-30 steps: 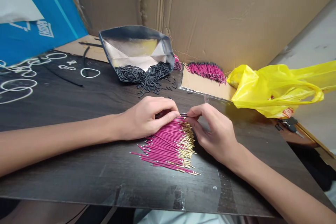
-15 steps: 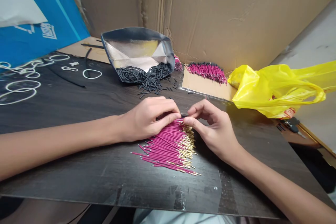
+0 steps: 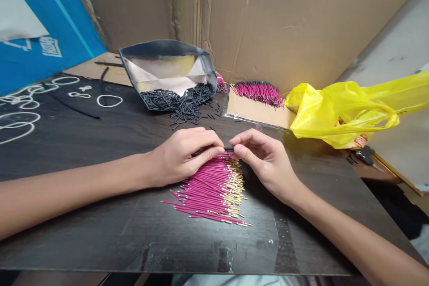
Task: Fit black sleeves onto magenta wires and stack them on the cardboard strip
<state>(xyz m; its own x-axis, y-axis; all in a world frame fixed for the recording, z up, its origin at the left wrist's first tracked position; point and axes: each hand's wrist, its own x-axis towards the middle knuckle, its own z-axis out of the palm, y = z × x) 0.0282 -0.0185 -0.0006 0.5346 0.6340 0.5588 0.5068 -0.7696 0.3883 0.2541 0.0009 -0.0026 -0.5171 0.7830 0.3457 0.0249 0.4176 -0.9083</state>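
A short black sleeve [image 3: 229,149] bridges the small gap between my two hands' fingertips. My right hand [image 3: 264,154] pinches its right end between thumb and forefinger. Thumb and forefinger of my left hand [image 3: 189,154] are closed at its other end on a wire, mostly hidden by the fingers. Under and in front of my left hand lies a spread of magenta wires [image 3: 204,187], roughly side by side. Their gold-coloured metal ends [image 3: 234,183] point right, and thin silvery tips show on the left.
Behind my hands, a tipped dark pouch [image 3: 167,47] spills many black sleeves [image 3: 186,103] onto the table. Sleeved magenta wires [image 3: 259,92] lie on a cardboard piece [image 3: 256,114]. A yellow plastic bag [image 3: 335,111] sits right; white loops [image 3: 110,101] lie left. Cardboard [image 3: 268,22] stands behind.
A black sleeve now shows between my fingertips, where a thin silvery tip showed before. The hands keep nearly the same pose; the whole view has shifted slightly.
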